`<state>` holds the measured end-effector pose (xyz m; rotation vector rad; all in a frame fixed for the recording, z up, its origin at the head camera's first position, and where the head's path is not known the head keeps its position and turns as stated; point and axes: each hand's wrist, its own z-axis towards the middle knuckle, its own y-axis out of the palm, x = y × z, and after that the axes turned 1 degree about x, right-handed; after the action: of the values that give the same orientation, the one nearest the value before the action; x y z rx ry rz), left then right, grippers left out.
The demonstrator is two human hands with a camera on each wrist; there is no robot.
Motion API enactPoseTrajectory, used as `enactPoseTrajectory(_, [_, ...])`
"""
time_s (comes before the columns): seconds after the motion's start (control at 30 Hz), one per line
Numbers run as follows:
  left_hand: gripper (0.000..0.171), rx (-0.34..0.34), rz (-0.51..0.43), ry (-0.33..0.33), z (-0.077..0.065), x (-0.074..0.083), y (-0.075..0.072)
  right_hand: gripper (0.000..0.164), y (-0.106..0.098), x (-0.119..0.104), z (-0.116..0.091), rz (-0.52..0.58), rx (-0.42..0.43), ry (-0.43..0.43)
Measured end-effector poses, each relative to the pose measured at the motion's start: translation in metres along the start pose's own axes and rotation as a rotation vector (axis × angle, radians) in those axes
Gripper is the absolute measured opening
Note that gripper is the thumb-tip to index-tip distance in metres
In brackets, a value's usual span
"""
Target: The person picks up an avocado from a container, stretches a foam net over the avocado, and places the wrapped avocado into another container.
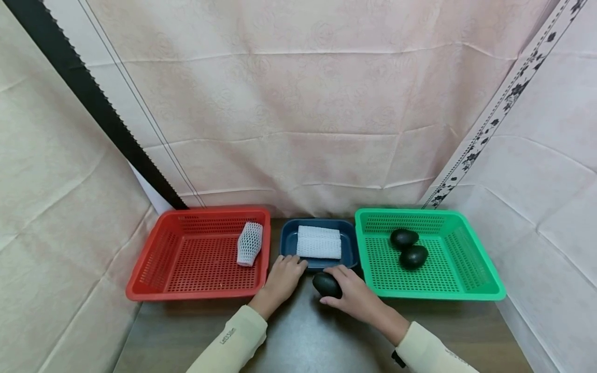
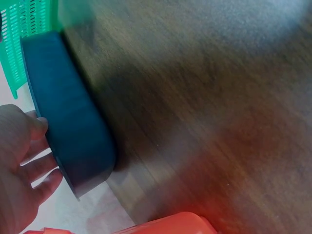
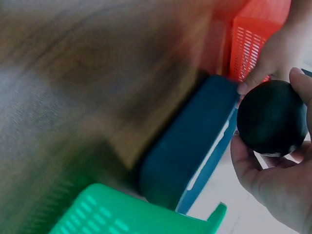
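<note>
My right hand [image 1: 353,294] grips a dark, smooth avocado [image 1: 327,285] just in front of the blue tray [image 1: 288,243]. Seen from the right wrist, thumb and fingers curl round the avocado [image 3: 272,118], which is held beside the tray's rim. At the tray's near left corner, my left hand [image 1: 282,277] pinches the rim; in the left wrist view the thumb [image 2: 39,127] lies over the outer wall and the other fingers are at the edge. Flat white foam net sleeves [image 1: 319,242] lie inside the tray.
To the left stands a red basket [image 1: 198,296] with a bulging white foam net sleeve [image 1: 249,244] near its right wall. On the right, a green basket [image 1: 436,295] holds two dark avocados [image 1: 413,257]. Cloth walls [image 1: 298,103] enclose the back and sides of the table [image 1: 298,331].
</note>
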<state>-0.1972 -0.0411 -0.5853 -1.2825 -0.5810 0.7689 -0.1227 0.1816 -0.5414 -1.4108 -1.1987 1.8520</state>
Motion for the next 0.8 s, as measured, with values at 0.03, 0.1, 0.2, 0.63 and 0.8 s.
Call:
enactPoseTrajectory(0.03, [0.026,0.002,0.001,0.0,0.0,0.0,0.0,0.069,0.002,0.0,-0.001,-0.002,-0.005,0.0])
enactPoseTrajectory(0.1, [0.026,0.0,0.003,0.002,0.0,0.0,0.0,0.069,0.007,0.001,-0.002,-0.007,-0.017,0.006])
enactPoseTrajectory(0.2, [0.027,-0.011,-0.002,-0.001,0.0,0.0,0.0,0.068,0.012,0.003,-0.004,-0.011,-0.027,0.02])
enactPoseTrajectory(0.63, [0.024,-0.004,0.011,0.005,0.001,0.0,0.001,0.066,0.029,0.013,-0.004,-0.113,-0.093,0.115])
enactPoseTrajectory(0.8, [0.025,-0.02,0.008,-0.001,0.002,0.0,0.0,0.068,0.03,0.015,-0.006,-0.133,-0.125,0.132])
